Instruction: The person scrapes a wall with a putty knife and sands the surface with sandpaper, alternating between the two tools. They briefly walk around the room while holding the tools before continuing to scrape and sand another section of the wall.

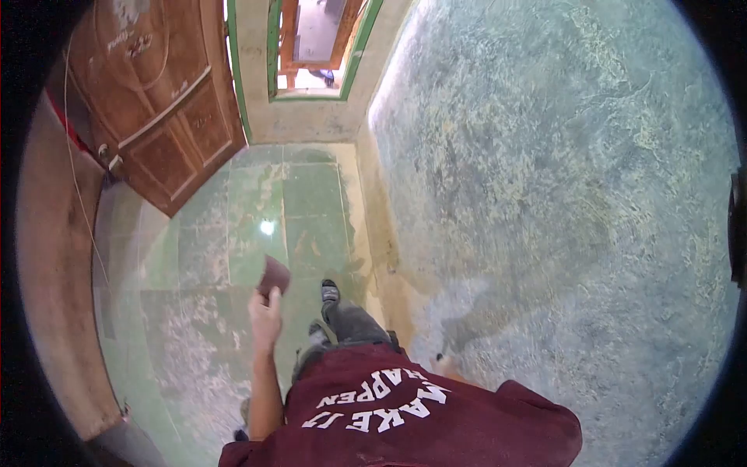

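My left hand (266, 317) is raised over the floor, its fingers closed on a small, slightly curved brown sheet of sandpaper (275, 276). On the other side, my right hand (446, 364) is low beside the mottled blue-green wall (545, 194). Something small and dark shows at its fingers; the rest is hidden by my arm and the maroon shirt (350, 436). I cannot make out what that dark thing is. A darker grey patch and a pale patch mark the wall just above this hand.
Worn green tiles cover the floor (311, 198). A brown wooden door (167, 101) stands at the upper left, with a thin cord (78, 183) hanging by it. A green-framed window (310, 97) is ahead. My foot (331, 291) is close to the wall's base.
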A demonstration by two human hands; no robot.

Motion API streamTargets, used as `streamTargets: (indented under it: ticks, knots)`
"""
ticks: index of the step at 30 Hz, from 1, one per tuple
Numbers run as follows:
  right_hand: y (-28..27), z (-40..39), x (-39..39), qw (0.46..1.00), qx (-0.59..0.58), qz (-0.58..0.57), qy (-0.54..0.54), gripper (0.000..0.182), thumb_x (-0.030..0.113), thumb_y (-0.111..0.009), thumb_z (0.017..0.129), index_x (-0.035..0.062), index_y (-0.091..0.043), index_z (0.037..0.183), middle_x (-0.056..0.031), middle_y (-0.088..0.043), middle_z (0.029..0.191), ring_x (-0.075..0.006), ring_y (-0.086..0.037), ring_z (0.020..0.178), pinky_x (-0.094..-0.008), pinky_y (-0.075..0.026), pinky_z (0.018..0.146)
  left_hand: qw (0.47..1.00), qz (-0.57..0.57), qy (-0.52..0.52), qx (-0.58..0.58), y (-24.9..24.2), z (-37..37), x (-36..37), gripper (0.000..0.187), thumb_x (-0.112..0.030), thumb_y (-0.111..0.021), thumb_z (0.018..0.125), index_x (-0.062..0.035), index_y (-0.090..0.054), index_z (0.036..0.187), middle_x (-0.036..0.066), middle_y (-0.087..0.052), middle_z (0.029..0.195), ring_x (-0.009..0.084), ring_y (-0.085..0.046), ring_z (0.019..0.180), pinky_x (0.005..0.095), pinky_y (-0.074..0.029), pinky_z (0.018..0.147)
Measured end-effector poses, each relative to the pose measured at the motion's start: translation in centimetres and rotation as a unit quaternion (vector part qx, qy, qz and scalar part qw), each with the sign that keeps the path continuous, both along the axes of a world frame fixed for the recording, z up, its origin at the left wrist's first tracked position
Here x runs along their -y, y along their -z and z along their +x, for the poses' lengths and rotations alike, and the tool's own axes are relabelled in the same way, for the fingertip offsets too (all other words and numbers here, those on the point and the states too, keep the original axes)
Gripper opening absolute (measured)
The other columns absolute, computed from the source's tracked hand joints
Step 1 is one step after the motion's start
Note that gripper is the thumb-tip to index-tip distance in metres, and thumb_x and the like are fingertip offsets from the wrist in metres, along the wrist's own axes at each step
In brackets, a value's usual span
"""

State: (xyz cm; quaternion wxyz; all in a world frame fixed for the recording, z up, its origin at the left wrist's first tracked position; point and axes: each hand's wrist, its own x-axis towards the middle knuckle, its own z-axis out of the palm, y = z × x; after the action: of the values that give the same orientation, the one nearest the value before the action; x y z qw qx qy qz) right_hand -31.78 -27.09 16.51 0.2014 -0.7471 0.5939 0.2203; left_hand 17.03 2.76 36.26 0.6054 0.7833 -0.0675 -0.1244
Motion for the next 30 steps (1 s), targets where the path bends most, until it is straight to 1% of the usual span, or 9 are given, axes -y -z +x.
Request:
streamTargets:
  ticks: [2,6,12,14,16,18,25,28,30]
  knots:
    - [6.9,-4.3,-0.4,0.995,0.032,-0.087,-0.032,0.046,0.044,-0.074,0.085,-0.0015,-0.067,0.082,-0.0156,-0.070,0.079,-0.0288,-0.068,0.066,-0.0442,-0.053,0.060,0.998,-0.011,0.061,-0.010,1.4,1.2,2.4,0.030,-0.015,-0.060,0.097,0.0086,-0.063,0.117,0.015,-0.073,0.104,0.0184,-0.068,0.095,0.0343,-0.052,0.085]
    - [10.0,10.4,2.6,0.978,0.166,-0.043,0.118,0.043,0.040,-0.076,0.085,-0.0011,-0.067,0.082,-0.0149,-0.070,0.078,-0.0270,-0.067,0.062,-0.0420,-0.052,0.056,0.985,-0.049,0.160,-0.042,3.1,4.1,7.6,0.031,-0.009,-0.059,0.095,0.0084,-0.062,0.120,0.016,-0.073,0.106,0.0190,-0.069,0.093,0.0338,-0.053,0.084]
    - [8.6,26.7,6.5,0.870,0.322,0.089,0.362,0.036,0.033,-0.080,0.083,-0.0004,-0.066,0.081,-0.0134,-0.070,0.075,-0.0233,-0.064,0.055,-0.0376,-0.051,0.048,0.971,-0.014,0.236,0.023,-2.5,11.9,12.5,0.032,-0.007,-0.059,0.095,0.0081,-0.061,0.123,0.015,-0.073,0.104,0.0190,-0.069,0.092,0.0324,-0.053,0.084]
    - [5.0,35.4,9.7,0.861,0.379,0.096,0.325,0.026,0.014,-0.081,0.078,-0.0068,-0.067,0.086,-0.0165,-0.070,0.073,-0.0216,-0.065,0.047,-0.0351,-0.052,0.040,0.969,-0.010,0.240,0.055,-3.5,15.3,13.5,0.032,-0.008,-0.059,0.095,0.0075,-0.061,0.123,0.014,-0.073,0.103,0.0188,-0.069,0.093,0.0318,-0.053,0.084]
    - [-3.2,43.0,12.2,0.904,0.367,0.137,0.171,0.031,0.022,-0.079,0.082,-0.0068,-0.068,0.084,-0.0138,-0.070,0.070,-0.0202,-0.064,0.048,-0.0350,-0.054,0.042,0.985,0.033,0.171,0.019,-4.8,17.9,13.9,0.031,-0.013,-0.062,0.096,0.0072,-0.062,0.119,0.012,-0.071,0.106,0.0152,-0.065,0.095,0.0306,-0.051,0.084]
    - [-2.1,48.2,15.8,0.911,0.294,0.243,0.157,0.046,0.040,-0.072,0.089,-0.0062,-0.071,0.089,-0.0113,-0.071,0.073,-0.0143,-0.061,0.048,-0.0272,-0.052,0.044,0.987,0.006,0.157,0.020,-3.8,20.5,13.9,0.031,-0.014,-0.062,0.096,0.0067,-0.062,0.120,0.011,-0.071,0.105,0.0155,-0.065,0.095,0.0305,-0.050,0.084]
    - [-0.6,57.3,15.6,0.924,0.321,0.177,0.108,0.044,0.040,-0.062,0.097,-0.0031,-0.070,0.090,-0.0088,-0.064,0.066,-0.0143,-0.056,0.048,-0.0290,-0.046,0.041,0.988,0.011,0.145,0.053,-0.7,33.1,13.1,0.027,-0.012,-0.063,0.095,0.0053,-0.064,0.115,0.012,-0.072,0.102,0.0165,-0.067,0.089,0.0311,-0.051,0.082]
    - [-0.7,55.2,10.6,0.847,0.348,0.222,0.336,0.041,0.038,-0.062,0.097,-0.0010,-0.065,0.085,-0.0082,-0.063,0.067,-0.0154,-0.055,0.049,-0.0302,-0.046,0.042,0.985,-0.065,0.152,0.041,0.2,39.4,12.7,0.024,-0.010,-0.063,0.095,0.0057,-0.064,0.113,0.012,-0.071,0.105,0.0171,-0.067,0.093,0.0315,-0.051,0.085]
    - [4.8,52.3,6.6,0.785,0.345,0.220,0.466,0.040,0.039,-0.061,0.098,0.0010,-0.064,0.085,-0.0079,-0.063,0.068,-0.0165,-0.057,0.049,-0.0318,-0.045,0.042,0.979,-0.057,0.192,0.032,-0.9,43.0,12.4,0.025,-0.007,-0.060,0.095,0.0081,-0.062,0.116,0.014,-0.070,0.110,0.0188,-0.066,0.098,0.0329,-0.050,0.089]
